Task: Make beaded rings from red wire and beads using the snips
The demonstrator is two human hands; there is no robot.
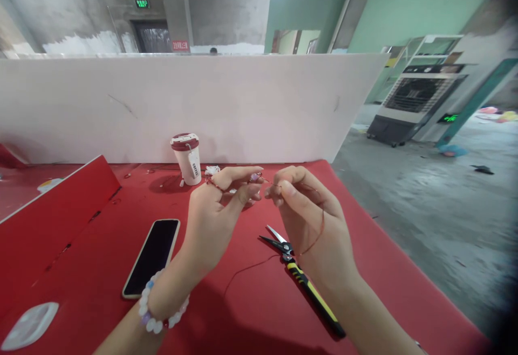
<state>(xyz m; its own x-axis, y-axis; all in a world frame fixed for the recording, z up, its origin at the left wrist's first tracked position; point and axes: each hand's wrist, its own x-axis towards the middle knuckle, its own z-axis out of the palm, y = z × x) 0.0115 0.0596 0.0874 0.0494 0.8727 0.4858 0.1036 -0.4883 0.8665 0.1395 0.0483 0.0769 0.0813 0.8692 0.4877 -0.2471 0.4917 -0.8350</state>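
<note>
My left hand point(216, 217) is raised over the red table, thumb and forefinger pinching a small pink bead point(256, 177) strung on thin reddish cord. More of the beaded cord trails back across that hand's knuckles. Close beside it, my right hand point(315, 220) pinches the thin reddish cord point(322, 220) between thumb and fingertips. The cord runs taut between both hands, then loops loosely over the back of the right hand. Below, scissors point(297, 274) with black and yellow handles lie on the table, blades apart, partly behind my right hand.
A phone point(152, 258) lies left of my left arm. A lidded coffee cup point(187, 159) stands near the white partition point(194, 107). At lower left rests a whitish translucent dish point(30, 327). A red divider point(60, 209) crosses the table's left side. An air cooler point(418, 101) stands on the floor.
</note>
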